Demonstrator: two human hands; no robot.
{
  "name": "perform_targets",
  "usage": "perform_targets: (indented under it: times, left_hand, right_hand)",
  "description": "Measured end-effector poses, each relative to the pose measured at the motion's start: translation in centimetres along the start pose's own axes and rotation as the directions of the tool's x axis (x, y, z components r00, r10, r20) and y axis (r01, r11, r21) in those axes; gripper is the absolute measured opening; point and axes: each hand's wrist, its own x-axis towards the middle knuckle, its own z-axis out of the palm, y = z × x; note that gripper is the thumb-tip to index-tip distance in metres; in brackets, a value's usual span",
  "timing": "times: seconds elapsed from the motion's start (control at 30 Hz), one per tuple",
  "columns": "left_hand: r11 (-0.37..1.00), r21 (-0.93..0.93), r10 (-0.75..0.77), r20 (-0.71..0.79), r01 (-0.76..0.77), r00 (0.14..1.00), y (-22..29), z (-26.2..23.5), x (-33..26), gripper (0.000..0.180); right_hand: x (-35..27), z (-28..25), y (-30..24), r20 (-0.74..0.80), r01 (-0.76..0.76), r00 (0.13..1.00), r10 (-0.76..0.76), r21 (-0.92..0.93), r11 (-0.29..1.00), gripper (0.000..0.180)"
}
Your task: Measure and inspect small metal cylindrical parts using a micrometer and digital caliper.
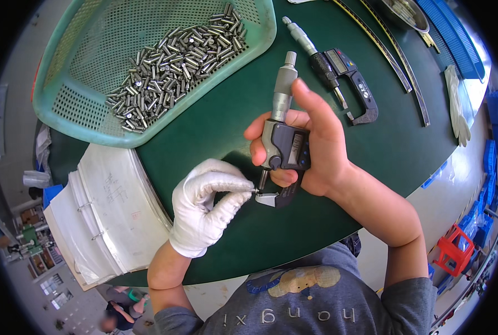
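Observation:
My bare right hand (321, 139) is wrapped round a digital micrometer (282, 146), its thimble pointing away from me and its small screen facing up. The thumb lies along the thimble. My left hand (207, 204), in a white glove, pinches a small metal pin (256, 191) at the micrometer's measuring gap. Fingertips hide most of that pin. Beyond my right hand lies a second digital micrometer (338, 67) on the dark green table (215, 148). At the far left, a green perforated basket (84, 131) holds a heap of short metal pins (176, 72).
An open ring binder (120, 206) with sheets lies left of my gloved hand. At the right are two narrow strips (394, 50), a white glove (455, 106), a metal bowl (422, 22) and a blue tray (455, 39). A red stool (454, 248) stands beyond the table.

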Motion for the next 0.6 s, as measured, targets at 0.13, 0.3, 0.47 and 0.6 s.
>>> perform_targets:
  times: [0.13, 0.3, 0.47, 0.6]
  left_hand:
    - [1.0, -0.003, 0.004, 0.008, -0.004, 1.0, -0.01, 0.03, -0.02, 0.008]
    - [1.0, -0.02, -0.007, 0.021, 0.008, 1.0, 0.0, 0.12, 0.0, 0.008]
    - [1.0, 0.003, -0.011, 0.022, 0.011, 1.0, 0.01, 0.07, -0.04, 0.007]
    - [1.0, 0.003, -0.005, 0.039, 0.005, 0.999, 0.05, 0.09, 0.01, 0.008]
  right_hand:
    - [0.05, -0.12, 0.11, 0.007, -0.001, 1.0, 0.001, 0.047, 0.999, 0.071]
    - [-0.25, 0.07, -0.02, -0.024, 0.038, 0.999, -0.04, -0.071, 0.997, 0.073]
    - [-0.08, 0.06, 0.13, -0.009, 0.008, 1.0, -0.008, 0.006, 1.0, 0.073]
    - [-0.35, 0.25, 0.02, -0.014, 0.03, 0.999, -0.031, -0.066, 0.997, 0.071]
